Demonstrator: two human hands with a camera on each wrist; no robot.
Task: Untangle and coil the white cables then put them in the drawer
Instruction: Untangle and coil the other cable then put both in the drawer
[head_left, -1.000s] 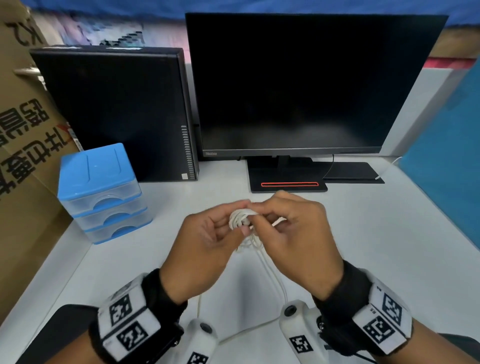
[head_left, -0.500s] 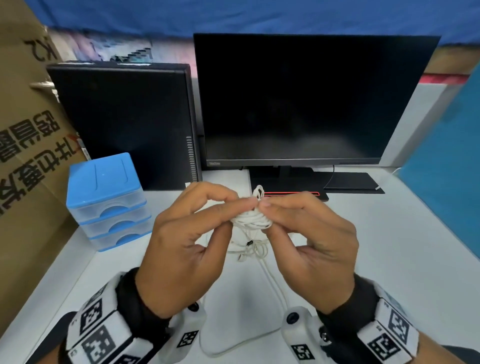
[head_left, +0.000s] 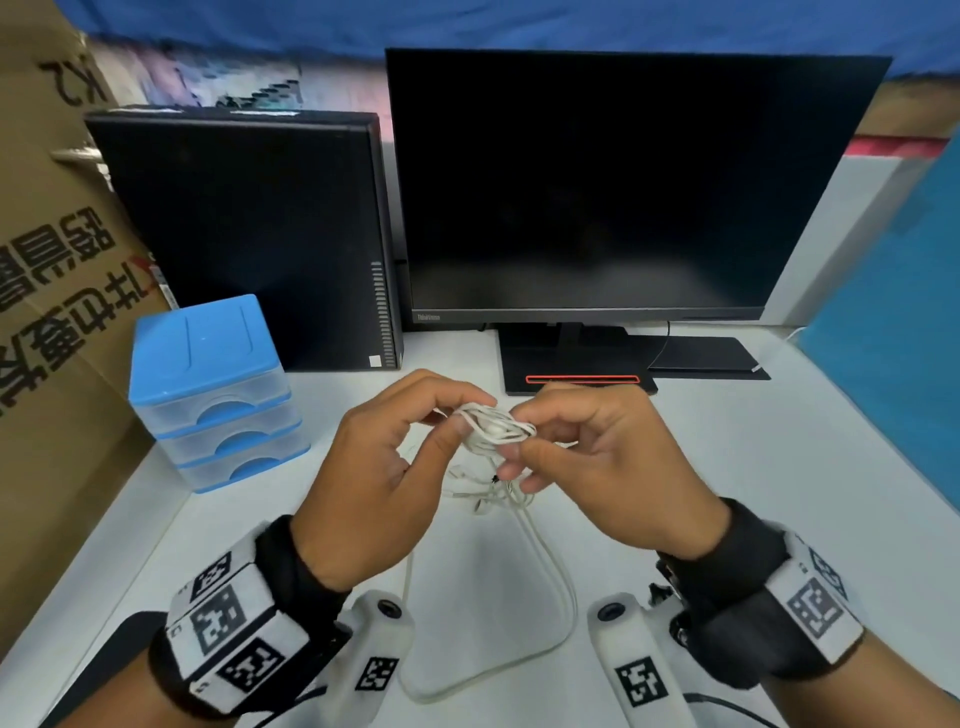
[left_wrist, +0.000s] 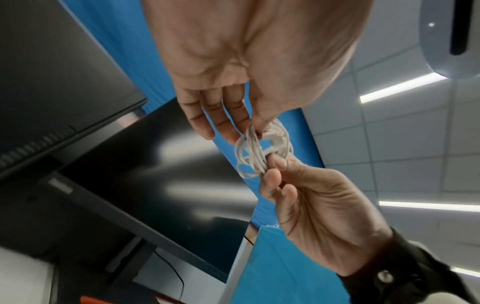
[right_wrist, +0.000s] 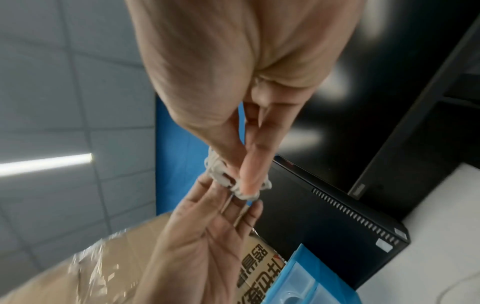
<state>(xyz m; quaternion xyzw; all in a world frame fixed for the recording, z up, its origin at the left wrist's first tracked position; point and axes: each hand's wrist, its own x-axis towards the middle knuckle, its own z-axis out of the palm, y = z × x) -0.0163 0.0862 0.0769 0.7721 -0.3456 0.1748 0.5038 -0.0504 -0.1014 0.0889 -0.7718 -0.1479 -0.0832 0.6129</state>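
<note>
White desk (head_left: 727, 467); dark monitor (head_left: 623, 182), blue drawer unit (head_left: 208, 384) behind.

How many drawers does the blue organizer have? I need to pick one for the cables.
3, stacked in the blue drawer organizer at the desk's left: top drawer, middle drawer, bottom drawer. All are closed; none seems hidden.

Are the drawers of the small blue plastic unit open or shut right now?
Shut. All three fronts of the drawer unit sit flush in the head view, none pulled out.
</note>
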